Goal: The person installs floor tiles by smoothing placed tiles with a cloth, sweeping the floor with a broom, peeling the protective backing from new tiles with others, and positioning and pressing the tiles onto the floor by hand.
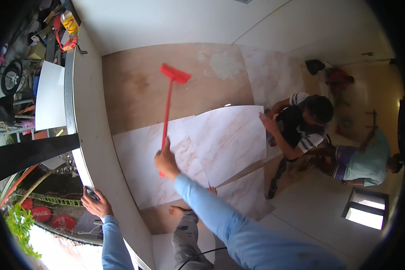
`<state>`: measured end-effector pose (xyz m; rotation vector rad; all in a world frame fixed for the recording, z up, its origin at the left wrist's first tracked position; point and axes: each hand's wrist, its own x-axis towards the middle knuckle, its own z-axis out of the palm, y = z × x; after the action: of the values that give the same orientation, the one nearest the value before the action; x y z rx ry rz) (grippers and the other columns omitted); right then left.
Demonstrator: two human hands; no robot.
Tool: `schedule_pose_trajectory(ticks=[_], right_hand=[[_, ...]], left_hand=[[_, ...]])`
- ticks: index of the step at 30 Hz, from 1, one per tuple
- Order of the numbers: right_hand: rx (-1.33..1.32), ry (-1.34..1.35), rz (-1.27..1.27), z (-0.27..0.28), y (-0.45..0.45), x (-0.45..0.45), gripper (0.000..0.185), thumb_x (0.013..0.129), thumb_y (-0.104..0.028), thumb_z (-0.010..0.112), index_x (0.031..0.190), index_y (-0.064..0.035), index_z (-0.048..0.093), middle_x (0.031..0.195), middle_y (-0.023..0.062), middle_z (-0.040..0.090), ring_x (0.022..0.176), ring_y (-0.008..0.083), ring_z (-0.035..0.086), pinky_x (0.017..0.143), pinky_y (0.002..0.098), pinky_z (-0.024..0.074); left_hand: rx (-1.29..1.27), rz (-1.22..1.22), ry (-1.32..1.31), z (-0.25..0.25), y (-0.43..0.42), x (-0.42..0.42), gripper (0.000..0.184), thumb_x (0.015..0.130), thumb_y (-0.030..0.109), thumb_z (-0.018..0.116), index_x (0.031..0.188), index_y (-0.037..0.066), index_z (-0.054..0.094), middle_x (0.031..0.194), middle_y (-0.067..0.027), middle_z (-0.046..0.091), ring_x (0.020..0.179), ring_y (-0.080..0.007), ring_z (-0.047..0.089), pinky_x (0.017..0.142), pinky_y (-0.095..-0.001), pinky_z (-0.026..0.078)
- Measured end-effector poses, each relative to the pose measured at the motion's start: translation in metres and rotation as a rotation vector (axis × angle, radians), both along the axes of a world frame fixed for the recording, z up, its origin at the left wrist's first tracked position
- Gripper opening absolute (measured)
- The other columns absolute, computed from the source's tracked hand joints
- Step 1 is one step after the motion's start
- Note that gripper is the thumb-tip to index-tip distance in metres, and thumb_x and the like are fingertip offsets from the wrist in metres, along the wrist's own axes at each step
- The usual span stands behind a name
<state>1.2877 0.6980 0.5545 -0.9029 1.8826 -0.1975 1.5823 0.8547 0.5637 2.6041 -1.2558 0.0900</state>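
Note:
A red broom or brush with a long handle [167, 108] is gripped near its lower end by my right hand [166, 161]. Its red head [174, 74] is over the bare brown floor [139, 90]. My left hand [97, 203] is closed around a small dark object [92, 193] at the ledge of the opening on the left; what the object is cannot be made out. Below my right hand lies a marbled sheet [144, 166]. Beside it, another marbled sheet [229, 139] has its far edge lifted, near a crouching co-worker's hands [269, 123].
The crouching co-worker [301, 121] is on the right, with another person in a green shirt [369, 157] behind. A low wall [94, 117] runs along the left. Outside it are a yellow bottle [69, 21], cables and clutter. More marbled sheets [274, 72] lie at the back.

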Motion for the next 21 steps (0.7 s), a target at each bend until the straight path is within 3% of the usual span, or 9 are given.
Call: schedule_pose_trajectory(ticks=[6,7,8,9,11,12,13,17,21], right_hand=[[-0.361,-0.069,-0.106,0.037,0.005,-0.102,0.053,0.108,-0.022,0.052,0.157,-0.005,0.037,0.139,0.0258,0.058,0.121,0.032,0.063,0.104,0.0421,0.0497],[-0.65,0.134,-0.052,-0.009,-0.01,-0.144,0.052,0.109,-0.023,0.054,0.156,-0.0091,0.038,0.115,0.0189,0.068,0.095,0.0268,0.07,0.082,0.0408,0.0578],[-0.194,-0.081,-0.295,0.056,-0.058,-0.171,0.049,0.108,-0.026,0.055,0.154,-0.0148,0.043,0.083,0.0082,0.064,0.062,0.0194,0.063,0.051,0.0363,0.052],[-0.19,-0.018,-0.349,0.039,-0.095,-0.213,0.039,0.108,-0.03,0.055,0.145,-0.0182,0.048,0.066,0.0004,0.053,0.044,0.0139,0.048,0.036,0.0323,0.0377],[-0.366,0.098,-0.235,-0.022,-0.167,-0.314,0.019,0.107,-0.028,0.051,0.124,-0.0187,0.053,0.068,0.001,0.053,0.047,0.015,0.05,0.038,0.0332,0.0408],[-0.433,0.287,-0.251,-0.109,-0.224,-0.381,0.029,0.103,-0.031,0.053,0.119,-0.0066,0.057,0.077,0.0123,0.066,0.059,0.0257,0.065,0.048,0.0447,0.0504],[-0.325,-0.074,-0.354,-0.05,-0.231,-0.394,0.024,0.101,-0.03,0.057,0.107,-0.0078,0.064,0.078,0.0119,0.067,0.061,0.0258,0.066,0.049,0.0452,0.0512],[-0.185,0.068,-0.112,-0.06,-0.311,-0.441,0.022,0.093,-0.021,0.06,0.078,-0.0075,0.068,0.075,0.0131,0.07,0.064,0.0258,0.069,0.05,0.0478,0.0507],[-0.124,0.284,0.063,-0.093,-0.329,-0.391,0.024,0.088,-0.026,0.067,0.089,-0.003,0.075,0.078,0.0166,0.074,0.071,0.0282,0.073,0.059,0.0463,0.0564]], left_hand=[[-0.014,-0.01,-0.012,-0.003,0.001,0.002,0.049,0.102,0.042,0.058,0.138,0.009,0.06,0.107,-0.0166,0.057,0.101,-0.0357,0.057,0.088,-0.0498,0.046],[-0.015,-0.014,-0.012,-0.004,0.002,0.002,0.049,0.102,0.042,0.058,0.138,0.009,0.06,0.106,-0.0167,0.057,0.1,-0.0357,0.057,0.088,-0.0499,0.046],[-0.019,-0.018,-0.014,-0.005,0.002,0.003,0.049,0.102,0.042,0.058,0.138,0.009,0.06,0.106,-0.0167,0.057,0.1,-0.0357,0.057,0.088,-0.0499,0.046],[-0.029,-0.024,-0.023,-0.006,0.001,0.003,0.049,0.102,0.042,0.058,0.137,0.008,0.061,0.106,-0.0171,0.057,0.1,-0.036,0.057,0.087,-0.0502,0.045],[-0.036,-0.032,-0.026,-0.006,0.0,0.003,0.049,0.102,0.042,0.058,0.137,0.007,0.061,0.107,-0.0176,0.057,0.1,-0.0361,0.057,0.088,-0.0502,0.046],[-0.037,-0.032,-0.031,-0.007,0.001,0.002,0.049,0.102,0.042,0.058,0.136,0.007,0.061,0.107,-0.0178,0.057,0.101,-0.0362,0.057,0.088,-0.0502,0.046],[-0.041,-0.032,-0.028,-0.007,0.001,0.003,0.05,0.102,0.043,0.058,0.136,0.007,0.061,0.108,-0.018,0.057,0.101,-0.0364,0.057,0.089,-0.0502,0.046],[-0.046,-0.023,-0.032,-0.006,0.0,0.002,0.051,0.102,0.044,0.058,0.136,0.006,0.061,0.111,-0.0192,0.058,0.105,-0.0378,0.057,0.091,-0.0503,0.046],[-0.047,-0.011,-0.028,-0.008,-0.001,0.0,0.054,0.102,0.045,0.057,0.134,0.003,0.061,0.112,-0.0217,0.058,0.109,-0.0404,0.059,0.094,-0.0523,0.047]])
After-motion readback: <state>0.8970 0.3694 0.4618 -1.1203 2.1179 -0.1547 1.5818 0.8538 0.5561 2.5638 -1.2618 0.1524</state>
